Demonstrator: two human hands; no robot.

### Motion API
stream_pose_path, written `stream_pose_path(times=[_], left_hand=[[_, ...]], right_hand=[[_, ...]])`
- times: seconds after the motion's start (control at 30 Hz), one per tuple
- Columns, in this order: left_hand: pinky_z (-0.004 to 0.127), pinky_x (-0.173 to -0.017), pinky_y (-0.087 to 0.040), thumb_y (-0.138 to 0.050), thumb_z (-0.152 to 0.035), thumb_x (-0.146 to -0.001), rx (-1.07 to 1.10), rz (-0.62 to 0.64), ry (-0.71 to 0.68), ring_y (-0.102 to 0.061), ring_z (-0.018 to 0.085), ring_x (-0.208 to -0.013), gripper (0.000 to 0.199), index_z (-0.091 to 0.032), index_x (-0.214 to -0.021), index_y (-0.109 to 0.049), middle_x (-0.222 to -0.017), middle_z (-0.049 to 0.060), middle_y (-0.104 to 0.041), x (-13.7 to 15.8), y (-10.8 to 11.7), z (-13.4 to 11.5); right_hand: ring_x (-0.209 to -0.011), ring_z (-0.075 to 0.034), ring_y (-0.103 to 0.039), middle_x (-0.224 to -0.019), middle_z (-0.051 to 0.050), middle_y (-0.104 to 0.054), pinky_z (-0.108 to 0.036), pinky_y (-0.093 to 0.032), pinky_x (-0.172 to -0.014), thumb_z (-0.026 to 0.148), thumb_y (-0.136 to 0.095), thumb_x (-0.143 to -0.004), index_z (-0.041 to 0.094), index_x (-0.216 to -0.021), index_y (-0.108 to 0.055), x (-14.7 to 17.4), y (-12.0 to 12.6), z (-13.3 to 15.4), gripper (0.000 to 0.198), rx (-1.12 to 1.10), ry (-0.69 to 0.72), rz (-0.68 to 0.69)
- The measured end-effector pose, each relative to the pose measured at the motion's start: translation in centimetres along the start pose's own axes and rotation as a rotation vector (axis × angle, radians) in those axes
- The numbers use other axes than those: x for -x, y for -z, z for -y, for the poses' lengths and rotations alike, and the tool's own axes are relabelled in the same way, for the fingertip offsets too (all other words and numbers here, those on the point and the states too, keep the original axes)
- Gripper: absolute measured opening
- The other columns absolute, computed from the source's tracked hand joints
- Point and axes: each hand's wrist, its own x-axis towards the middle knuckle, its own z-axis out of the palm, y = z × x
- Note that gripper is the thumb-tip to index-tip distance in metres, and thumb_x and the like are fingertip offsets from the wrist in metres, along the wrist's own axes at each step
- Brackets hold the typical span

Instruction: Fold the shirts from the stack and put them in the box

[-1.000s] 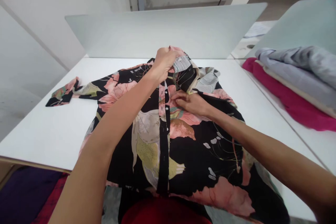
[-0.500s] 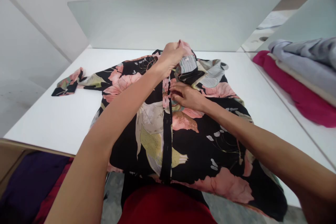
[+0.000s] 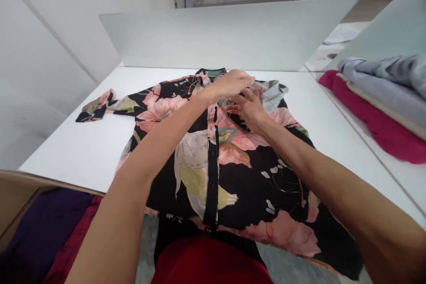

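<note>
A black shirt (image 3: 253, 177) printed with pink flowers and green and grey shapes lies front up, its button strip down the middle. Its left-hand sleeve (image 3: 124, 104) stretches out across the table; the other sleeve is bunched beneath my hands. My left hand (image 3: 234, 83) is closed on cloth of that bunched sleeve, near the right shoulder; its fingertips are partly hidden. Just below and touching the shirt is my right hand (image 3: 250, 108), fingers spread on the chest near the bunched cloth. The collar (image 3: 213, 72) shows behind my left wrist.
The shirt's hem hangs over the front edge of the white table (image 3: 71, 155). A pale upright panel (image 3: 213, 40) closes the back. Folded garments (image 3: 379, 117) are stacked at right. Below at left, a cardboard box (image 3: 15, 186) holds purple and red checked cloth.
My left hand has moved right and lower, carrying the raised sleeve cuff down toward the shoulder. My right hand has shifted up and right from the button strip. The view has tilted slightly.
</note>
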Motion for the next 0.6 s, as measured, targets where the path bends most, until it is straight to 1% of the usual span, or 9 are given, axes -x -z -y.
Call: stream_pose_path(times=[0.03,0.1,0.17,0.23,0.3,0.4,0.5,0.6], left_hand=[[0.036,-0.094,-0.052,-0.06,-0.016,-0.091,-0.226,0.019,-0.027,-0.066,0.02,-0.083,0.027,-0.019,-0.063,-0.06,-0.073,0.005,-0.066,0.6,0.5,0.0],[0.036,-0.094,-0.051,-0.057,-0.021,-0.092,-0.666,0.007,-0.003,-0.069,0.022,-0.09,0.025,-0.018,-0.069,-0.066,-0.083,0.007,-0.071,1.7,1.5,0.6],[0.036,-0.094,-0.051,-0.06,-0.025,-0.091,-0.917,-0.005,0.063,-0.071,0.026,-0.1,0.018,-0.017,-0.081,-0.073,-0.095,0.01,-0.076,2.8,2.1,1.6],[0.038,-0.097,-0.052,-0.063,-0.033,-0.092,-1.086,0.021,0.126,-0.071,0.03,-0.11,0.022,-0.016,-0.095,-0.077,-0.105,0.013,-0.077,3.8,2.1,2.7],[0.039,-0.097,-0.053,-0.063,-0.04,-0.094,-1.194,0.03,0.179,-0.07,0.033,-0.117,0.033,-0.015,-0.109,-0.077,-0.114,0.016,-0.077,4.5,1.7,3.9],[0.039,-0.097,-0.055,-0.063,-0.039,-0.094,-1.253,0.026,0.217,-0.069,0.034,-0.121,0.039,-0.015,-0.122,-0.075,-0.12,0.018,-0.076,4.7,0.9,5.2],[0.039,-0.098,-0.056,-0.064,-0.038,-0.093,-1.246,0.042,0.223,-0.069,0.034,-0.122,0.04,-0.016,-0.125,-0.074,-0.122,0.017,-0.075,4.3,0.5,5.9],[0.039,-0.097,-0.056,-0.062,-0.037,-0.094,-1.24,0.067,0.247,-0.069,0.034,-0.122,0.039,-0.016,-0.125,-0.075,-0.122,0.017,-0.076,3.9,0.4,5.9]], right_hand=[[-0.069,-0.012,-0.07,-0.094,-0.002,-0.072,-0.023,-0.058,-0.066,0.032,-0.073,-0.088,0.021,-0.108,-0.06,0.0,0.5,0.1,0.026,-0.011,-0.027,-0.025],[-0.064,-0.012,-0.069,-0.085,-0.003,-0.072,-0.021,-0.056,-0.06,0.026,-0.074,-0.086,0.018,-0.099,-0.063,0.4,1.2,0.3,0.019,0.039,-0.046,-0.029],[-0.058,-0.012,-0.065,-0.073,-0.003,-0.07,-0.02,-0.052,-0.054,0.018,-0.073,-0.085,0.016,-0.092,-0.066,1.1,1.3,0.4,0.01,0.131,-0.028,0.004],[-0.051,-0.012,-0.06,-0.062,-0.001,-0.066,-0.02,-0.048,-0.049,0.014,-0.069,-0.086,0.014,-0.089,-0.068,1.7,0.8,0.4,0.003,0.207,-0.015,0.048],[-0.048,-0.011,-0.057,-0.056,0.0,-0.063,-0.019,-0.044,-0.046,0.012,-0.064,-0.087,0.015,-0.085,-0.069,2.1,0.2,0.3,0.006,0.255,0.0,0.101],[-0.051,-0.011,-0.059,-0.059,0.0,-0.065,-0.02,-0.045,-0.051,0.011,-0.059,-0.087,0.015,-0.08,-0.069,2.2,-0.1,-0.1,0.013,0.345,0.068,0.168],[-0.059,-0.013,-0.063,-0.066,-0.001,-0.07,-0.022,-0.047,-0.058,0.01,-0.056,-0.084,0.015,-0.079,-0.071,2.4,0.4,-0.6,0.017,0.5,0.164,0.21],[-0.067,-0.015,-0.066,-0.076,-0.002,-0.074,-0.025,-0.046,-0.064,0.012,-0.054,-0.084,0.016,-0.082,-0.076,2.8,1.1,-0.8,0.022,0.683,0.243,0.251]])
